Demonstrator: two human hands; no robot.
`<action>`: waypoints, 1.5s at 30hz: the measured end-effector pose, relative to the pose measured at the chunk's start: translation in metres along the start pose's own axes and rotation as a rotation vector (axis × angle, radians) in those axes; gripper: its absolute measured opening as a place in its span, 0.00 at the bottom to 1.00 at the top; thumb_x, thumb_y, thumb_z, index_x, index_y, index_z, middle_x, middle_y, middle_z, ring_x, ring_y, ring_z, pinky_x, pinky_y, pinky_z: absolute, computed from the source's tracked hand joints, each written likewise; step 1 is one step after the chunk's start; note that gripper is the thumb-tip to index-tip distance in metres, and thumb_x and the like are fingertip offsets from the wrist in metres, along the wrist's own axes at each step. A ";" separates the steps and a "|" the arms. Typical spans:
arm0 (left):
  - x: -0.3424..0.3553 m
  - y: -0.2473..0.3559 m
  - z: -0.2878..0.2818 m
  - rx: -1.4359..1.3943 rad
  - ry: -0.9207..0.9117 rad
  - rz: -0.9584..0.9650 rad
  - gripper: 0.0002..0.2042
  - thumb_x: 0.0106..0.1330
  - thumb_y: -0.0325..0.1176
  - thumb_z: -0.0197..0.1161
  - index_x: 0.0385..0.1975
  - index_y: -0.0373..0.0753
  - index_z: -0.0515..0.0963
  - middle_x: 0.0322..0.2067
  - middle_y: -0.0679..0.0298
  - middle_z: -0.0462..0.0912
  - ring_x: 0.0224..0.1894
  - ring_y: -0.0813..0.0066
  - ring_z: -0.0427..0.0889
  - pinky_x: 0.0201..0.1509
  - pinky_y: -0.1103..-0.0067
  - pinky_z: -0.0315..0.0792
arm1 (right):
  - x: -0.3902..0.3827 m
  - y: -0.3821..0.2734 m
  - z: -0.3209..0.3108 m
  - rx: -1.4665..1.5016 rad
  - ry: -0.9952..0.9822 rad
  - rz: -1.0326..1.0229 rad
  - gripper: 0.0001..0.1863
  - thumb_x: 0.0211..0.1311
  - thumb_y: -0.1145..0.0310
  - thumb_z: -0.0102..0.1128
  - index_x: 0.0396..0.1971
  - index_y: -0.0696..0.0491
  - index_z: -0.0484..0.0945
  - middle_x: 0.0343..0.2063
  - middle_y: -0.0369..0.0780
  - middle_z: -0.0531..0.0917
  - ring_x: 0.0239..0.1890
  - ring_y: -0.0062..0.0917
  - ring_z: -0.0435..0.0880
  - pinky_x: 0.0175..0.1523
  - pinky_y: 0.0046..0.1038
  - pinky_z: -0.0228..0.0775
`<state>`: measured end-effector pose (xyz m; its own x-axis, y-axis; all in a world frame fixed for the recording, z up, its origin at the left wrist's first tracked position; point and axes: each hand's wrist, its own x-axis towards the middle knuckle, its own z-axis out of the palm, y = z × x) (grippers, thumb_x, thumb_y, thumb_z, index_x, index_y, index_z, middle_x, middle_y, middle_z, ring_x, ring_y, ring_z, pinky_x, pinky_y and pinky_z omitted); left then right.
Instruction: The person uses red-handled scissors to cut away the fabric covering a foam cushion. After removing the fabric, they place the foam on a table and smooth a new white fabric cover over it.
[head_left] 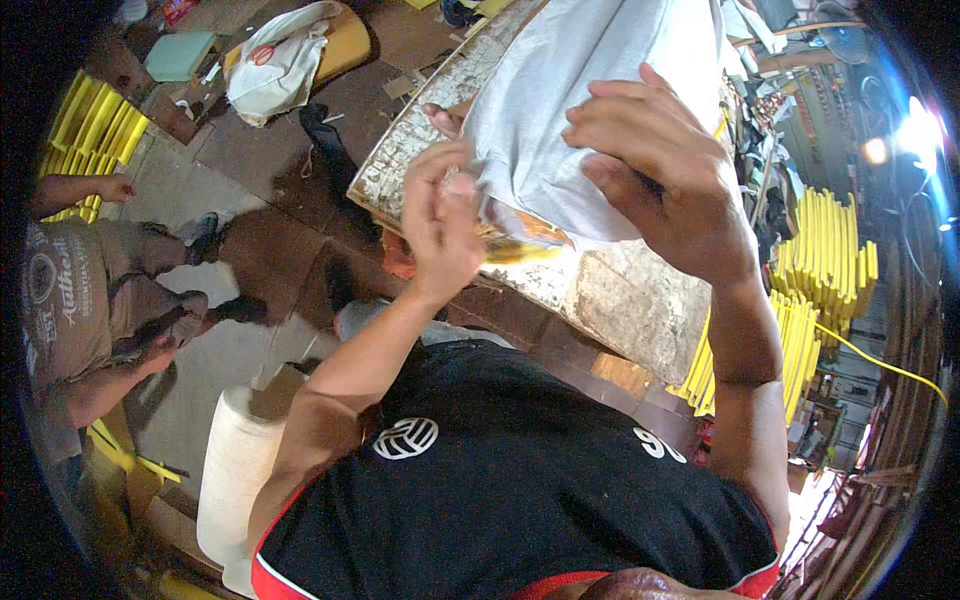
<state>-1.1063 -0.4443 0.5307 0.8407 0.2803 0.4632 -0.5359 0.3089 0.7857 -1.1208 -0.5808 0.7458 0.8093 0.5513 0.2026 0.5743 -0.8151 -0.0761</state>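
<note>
A pale grey cloth [540, 80] lies over a worn, pale-speckled bench [630, 300], with something yellow and shiny [525, 250] showing under its lower edge. My left hand [440, 220] is blurred and curled beside the cloth’s left edge; what, if anything, sits in its fingers is unclear. My right hand [665, 175] hovers over or touches the cloth, fingers apart and slightly bent, holding nothing visible. Another person’s hand [442, 120] shows at the bench beyond my left hand, partly behind the cloth.
A co-worker [90, 320] is at my left. Stacks of yellow strips [810, 250] stand at right and left. A white bag [270, 75] on a tan pad, a pale green slab [180, 55] and scraps lie on the floor. A white roll [235, 470] stands behind my left arm.
</note>
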 end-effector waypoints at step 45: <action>0.003 -0.065 0.005 -0.081 -0.649 -0.547 0.27 0.61 0.32 0.68 0.61 0.34 0.70 0.56 0.55 0.77 0.59 0.68 0.76 0.60 0.72 0.71 | -0.030 -0.008 0.019 -0.064 0.158 0.004 0.16 0.52 0.59 0.68 0.37 0.51 0.79 0.42 0.40 0.82 0.55 0.37 0.75 0.67 0.46 0.58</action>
<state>-1.0686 -0.4680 0.4834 0.8473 -0.4962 0.1892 -0.0241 0.3199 0.9471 -1.1476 -0.5872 0.7216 0.7791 0.5175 0.3538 0.5580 -0.8297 -0.0154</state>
